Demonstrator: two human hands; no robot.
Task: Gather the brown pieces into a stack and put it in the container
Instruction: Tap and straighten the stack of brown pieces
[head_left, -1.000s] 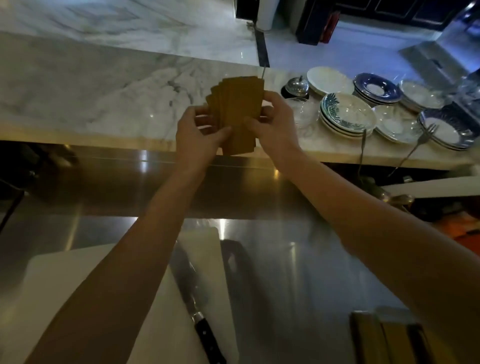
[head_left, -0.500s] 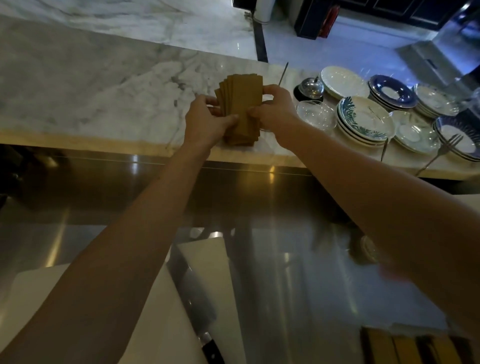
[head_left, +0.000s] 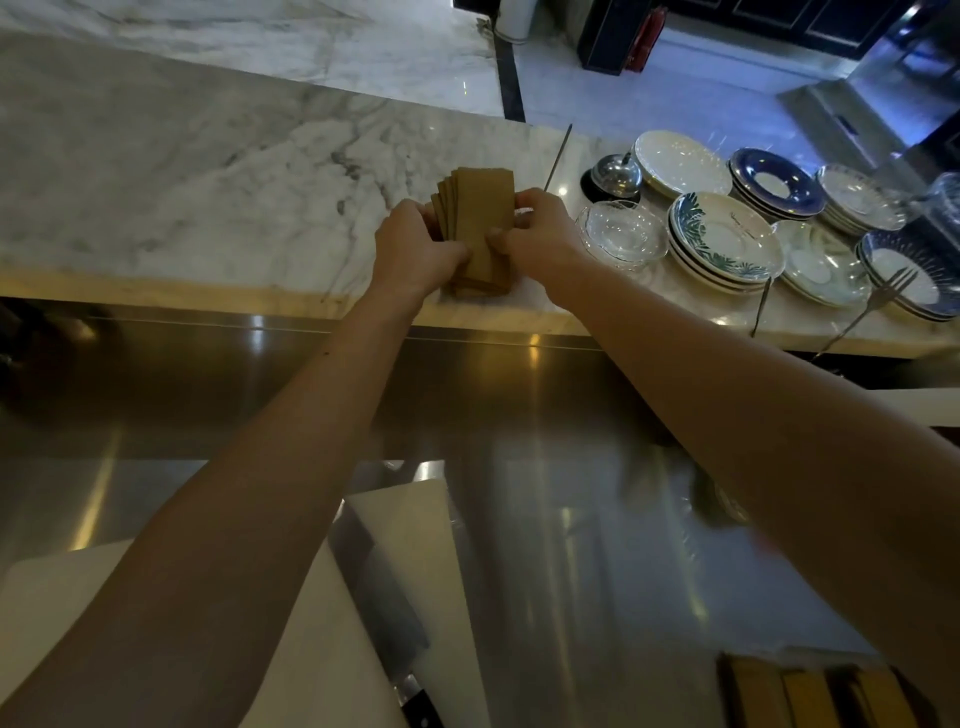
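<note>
While gripping from both sides, left hand (head_left: 415, 249) and right hand (head_left: 535, 236) are holding the fanned brown pieces (head_left: 480, 213) — near the table (head_left: 208, 171) front edge.

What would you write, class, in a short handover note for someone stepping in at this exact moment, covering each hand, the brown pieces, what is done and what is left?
Left hand: gripping the left side of the brown pieces.
Right hand: gripping their right side.
Pieces: held over the marble counter, beside the glass dish; gathered but fanned out on the left.
Done: pieces collected in hand.
Left: square the stack, put it in the container, which I cannot identify in view.
</note>
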